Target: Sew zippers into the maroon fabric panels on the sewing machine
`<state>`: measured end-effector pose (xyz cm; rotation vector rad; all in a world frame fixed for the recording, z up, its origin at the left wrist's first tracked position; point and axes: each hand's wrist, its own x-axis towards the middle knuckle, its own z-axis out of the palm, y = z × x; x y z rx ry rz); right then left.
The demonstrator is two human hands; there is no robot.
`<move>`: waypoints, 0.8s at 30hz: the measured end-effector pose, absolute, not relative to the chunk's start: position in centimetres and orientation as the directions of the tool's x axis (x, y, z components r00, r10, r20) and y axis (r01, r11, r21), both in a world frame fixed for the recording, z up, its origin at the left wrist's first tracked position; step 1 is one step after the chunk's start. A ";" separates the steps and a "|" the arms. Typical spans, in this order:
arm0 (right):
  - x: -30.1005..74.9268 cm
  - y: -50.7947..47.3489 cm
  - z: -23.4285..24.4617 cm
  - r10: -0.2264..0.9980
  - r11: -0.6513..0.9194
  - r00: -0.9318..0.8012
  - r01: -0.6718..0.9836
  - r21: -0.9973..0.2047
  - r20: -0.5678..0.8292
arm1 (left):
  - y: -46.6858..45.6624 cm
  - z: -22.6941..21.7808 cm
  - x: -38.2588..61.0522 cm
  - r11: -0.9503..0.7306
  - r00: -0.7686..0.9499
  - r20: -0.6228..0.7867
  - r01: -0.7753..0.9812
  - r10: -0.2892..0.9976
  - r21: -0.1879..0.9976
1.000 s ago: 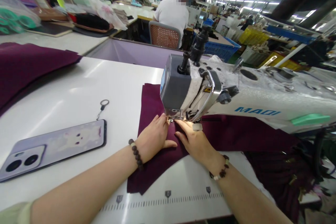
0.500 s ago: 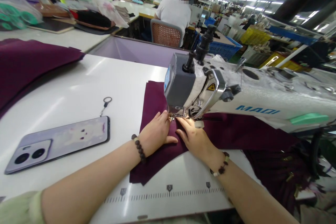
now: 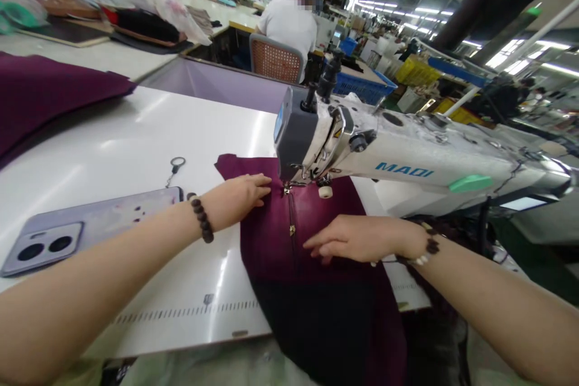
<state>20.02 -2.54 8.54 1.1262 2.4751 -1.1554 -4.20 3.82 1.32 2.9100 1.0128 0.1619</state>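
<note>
A dark maroon fabric piece [image 3: 312,223] with a zipper [image 3: 292,220] down its middle lies under the head of a white sewing machine [image 3: 362,151] and hangs over the table's front edge. My left hand [image 3: 237,193] lies flat on the fabric's left part, fingers stretched toward the presser foot [image 3: 289,186]. My right hand [image 3: 357,238] rests flat on the fabric to the right of the zipper, fingers extended. Both wrists wear bead bracelets.
A phone [image 3: 85,223] with a key ring lies on the white table [image 3: 136,139] at the left. More maroon cloth [image 3: 45,93] is piled at the far left. A person sits on a chair [image 3: 274,60] beyond the table. Blue and yellow crates stand at the back right.
The fabric has been pulled toward me and turned, so the zipper now shows. My left hand moved left and forward; my right hand drew back from the needle area.
</note>
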 end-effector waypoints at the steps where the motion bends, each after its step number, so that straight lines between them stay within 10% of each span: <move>1: 19.7 -2.6 7.7 0.665 0.446 -0.656 0.733 -0.513 -0.358 | 3.0 1.3 -3.9 -0.793 0.786 0.103 0.602 0.609 0.094; 5: 18.3 -3.0 2.9 0.874 0.465 -0.485 0.839 -0.282 0.000 | 0.0 0.0 -2.1 -0.784 0.761 0.195 0.612 0.619 0.099; 24: 18.3 -3.2 -1.0 0.890 0.450 -0.455 0.883 -0.135 -0.011 | -1.1 -1.3 -0.5 -0.756 0.747 0.125 0.652 0.654 0.057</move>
